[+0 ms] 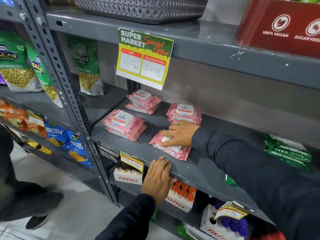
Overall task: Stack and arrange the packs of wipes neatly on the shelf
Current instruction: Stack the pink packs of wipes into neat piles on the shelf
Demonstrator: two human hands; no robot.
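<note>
Head view is showing four stacks of pink Kara wipes packs sitting on the grey shelf. Right hand is lying flat, fingers spread, on the front right stack. Left hand is resting open against the shelf edge.

Right hand flat on pink wipes pack

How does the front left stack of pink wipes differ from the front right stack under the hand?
The front left stack stands free with its white lid label fully visible; the front right stack lies under the right hand, which hides most of its label. The left one sits further back; the right one is nearer the shelf's front edge. Both are two pink packs high.
</note>
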